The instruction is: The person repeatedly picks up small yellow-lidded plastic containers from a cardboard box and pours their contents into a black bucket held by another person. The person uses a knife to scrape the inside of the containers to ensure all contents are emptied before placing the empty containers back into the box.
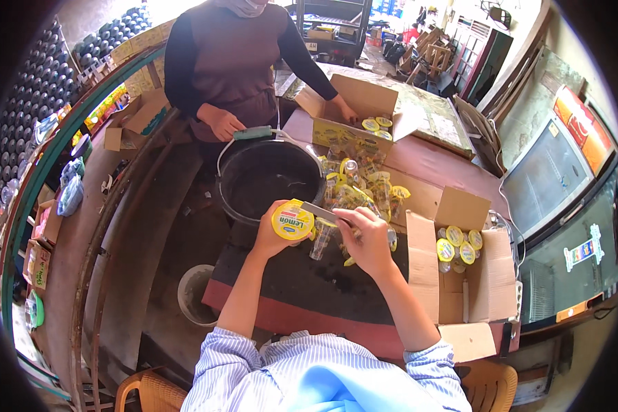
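Observation:
My left hand is wrapped round a drink cup with a yellow printed lid, its top turned toward me. In my right hand is a knife, a flat grey blade whose tip reaches the lid's right edge. Just beyond the cup stands a large black bucket with a green grip on its handle. Beside my right hand lies a pile of opened plastic cups with yellow lids hanging off some of them. What the bucket holds is dark and hard to make out.
An open carton with several yellow-lidded cups stands at the right. Across the table a person has one hand at the bucket's handle and the other in a second carton. A pale bucket is below at the left; a glass-door fridge stands far right.

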A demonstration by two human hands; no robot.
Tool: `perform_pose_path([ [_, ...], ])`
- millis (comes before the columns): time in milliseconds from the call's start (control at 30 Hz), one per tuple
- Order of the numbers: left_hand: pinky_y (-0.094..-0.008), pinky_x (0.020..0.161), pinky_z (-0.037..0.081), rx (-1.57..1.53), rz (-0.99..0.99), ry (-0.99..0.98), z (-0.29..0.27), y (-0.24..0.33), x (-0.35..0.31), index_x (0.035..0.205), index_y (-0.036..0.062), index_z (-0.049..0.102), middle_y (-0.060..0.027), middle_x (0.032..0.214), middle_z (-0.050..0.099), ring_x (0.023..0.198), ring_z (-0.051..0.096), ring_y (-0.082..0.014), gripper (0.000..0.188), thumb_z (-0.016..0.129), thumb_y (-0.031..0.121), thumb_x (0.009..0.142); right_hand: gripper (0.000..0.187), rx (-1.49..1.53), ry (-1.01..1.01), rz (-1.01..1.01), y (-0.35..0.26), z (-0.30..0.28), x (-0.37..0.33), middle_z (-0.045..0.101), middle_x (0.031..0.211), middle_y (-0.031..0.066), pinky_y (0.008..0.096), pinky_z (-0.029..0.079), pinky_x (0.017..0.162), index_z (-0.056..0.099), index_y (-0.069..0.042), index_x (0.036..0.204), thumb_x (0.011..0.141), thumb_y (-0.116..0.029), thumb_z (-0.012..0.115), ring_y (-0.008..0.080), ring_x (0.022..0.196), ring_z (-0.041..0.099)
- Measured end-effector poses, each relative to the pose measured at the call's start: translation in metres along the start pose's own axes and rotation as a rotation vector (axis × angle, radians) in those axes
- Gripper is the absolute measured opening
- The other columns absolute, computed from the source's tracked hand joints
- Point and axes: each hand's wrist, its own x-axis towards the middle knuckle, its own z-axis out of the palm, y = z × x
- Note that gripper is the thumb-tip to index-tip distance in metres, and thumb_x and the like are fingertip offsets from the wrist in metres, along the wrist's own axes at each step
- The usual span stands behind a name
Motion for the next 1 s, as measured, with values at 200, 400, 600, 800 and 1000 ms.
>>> perform_pose_path([
  [200,-0.0233,0.078,0.044,0.008,0.096,0.101,-0.029,0.037,0.048,0.103,0.0038,0.046,-0.0036,0.093,0.055,0.087,0.053,-0.0105,0.059,0.078,0.003,0.053,0.016,0.031,0.082,-0.033,-0.01,-0.017,0.037,0.058,0.07,0.0106,0.0264,0.045,0.057,0.062,-0.003,0.088,0.072,0.0,0.059,0.0196,0.062,0.058],
  [400,-0.0241,0.076,0.045,0.182,0.163,0.293,-0.036,-0.026,0.057,0.101,0.0029,0.045,-0.0053,0.092,0.056,0.085,0.054,-0.011,0.06,0.08,0.006,0.052,0.016,0.059,0.046,-0.036,0.007,0.006,0.055,0.058,0.07,0.0105,0.0279,0.045,0.058,0.061,-0.003,0.087,0.072,0.0,0.059,0.0206,0.063,0.058],
  [600,-0.0264,0.076,0.046,0.104,0.129,0.321,-0.034,-0.044,0.051,0.1,0.0029,0.045,-0.0076,0.09,0.06,0.082,0.058,-0.0129,0.06,0.08,0.009,0.052,0.014,-0.044,-0.079,-0.162,0.016,0.035,0.081,0.053,0.065,0.0095,0.0318,0.044,0.057,0.06,-0.004,0.084,0.071,0.0,0.058,0.0255,0.062,0.054],
  [800,-0.0262,0.075,0.047,0.035,0.109,0.358,-0.036,-0.046,0.051,0.101,0.003,0.045,-0.0069,0.091,0.06,0.082,0.057,-0.0123,0.059,0.08,0.009,0.053,0.008,-0.099,-0.194,-0.274,0.01,0.061,0.107,0.053,0.066,0.0084,0.0353,0.044,0.065,0.061,-0.004,0.079,0.072,-0.005,0.057,0.0264,0.068,0.054],
  [1000,-0.0259,0.074,0.047,0.115,0.071,0.384,-0.039,-0.045,0.052,0.101,0.003,0.046,-0.0067,0.091,0.06,0.082,0.057,-0.0122,0.058,0.08,0.01,0.053,0.009,-0.13,-0.261,-0.332,0.011,0.078,0.119,0.053,0.068,0.0075,0.035,0.043,0.069,0.061,-0.004,0.078,0.072,-0.006,0.054,0.0251,0.073,0.053],
])
